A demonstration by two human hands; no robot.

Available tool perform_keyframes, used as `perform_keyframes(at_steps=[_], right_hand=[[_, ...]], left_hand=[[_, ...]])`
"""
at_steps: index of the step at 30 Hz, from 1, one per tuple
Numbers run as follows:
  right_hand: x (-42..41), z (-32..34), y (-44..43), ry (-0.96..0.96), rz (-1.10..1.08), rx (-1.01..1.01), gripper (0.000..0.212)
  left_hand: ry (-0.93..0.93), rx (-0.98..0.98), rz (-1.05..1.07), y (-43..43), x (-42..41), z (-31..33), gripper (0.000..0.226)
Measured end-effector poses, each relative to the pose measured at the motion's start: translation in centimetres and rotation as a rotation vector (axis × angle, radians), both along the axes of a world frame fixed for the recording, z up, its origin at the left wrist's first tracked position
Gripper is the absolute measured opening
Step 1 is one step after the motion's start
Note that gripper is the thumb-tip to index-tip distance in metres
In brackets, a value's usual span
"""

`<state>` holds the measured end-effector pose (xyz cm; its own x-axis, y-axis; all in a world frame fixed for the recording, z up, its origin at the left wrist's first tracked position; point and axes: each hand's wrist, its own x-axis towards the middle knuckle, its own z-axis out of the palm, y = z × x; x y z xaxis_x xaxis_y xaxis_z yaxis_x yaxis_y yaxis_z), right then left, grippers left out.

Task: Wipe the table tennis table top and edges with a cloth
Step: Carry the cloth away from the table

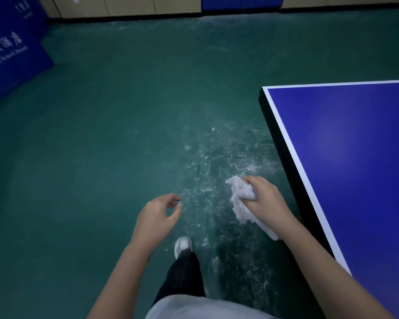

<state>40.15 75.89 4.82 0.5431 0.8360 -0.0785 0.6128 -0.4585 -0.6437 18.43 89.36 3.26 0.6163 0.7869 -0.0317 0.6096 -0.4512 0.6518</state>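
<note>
The blue table tennis table (355,146) fills the right side, with a white line along its rim and a dark side edge (283,143) facing me. My right hand (265,195) grips a crumpled white cloth (242,201) in the air just left of that side edge, over the floor. The cloth hangs down below my fist. My left hand (159,214) hovers further left with its fingers loosely curled and holds nothing.
Green floor (101,157) stretches ahead, scuffed white beside the table. Blue barrier boards (12,63) with white lettering stand at the far left. Beige wall panels and a blue panel (240,2) line the back. My leg and white shoe (183,246) step forward below the hands.
</note>
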Motion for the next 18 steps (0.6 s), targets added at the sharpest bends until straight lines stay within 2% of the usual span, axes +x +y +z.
perform_keyframes(at_steps=[7,18], right_hand=[[5.9,-0.2,13.0,0.005,-0.059,0.002,0.037],[13.2,2.5,34.0,0.002,-0.101,0.022,0.035]], left_hand=[[0.064,-0.012,-0.117,13.8,7.3,-0.2,0.013],[0.016,0.033,-0.192,37.0,18.7,3.4,0.010]])
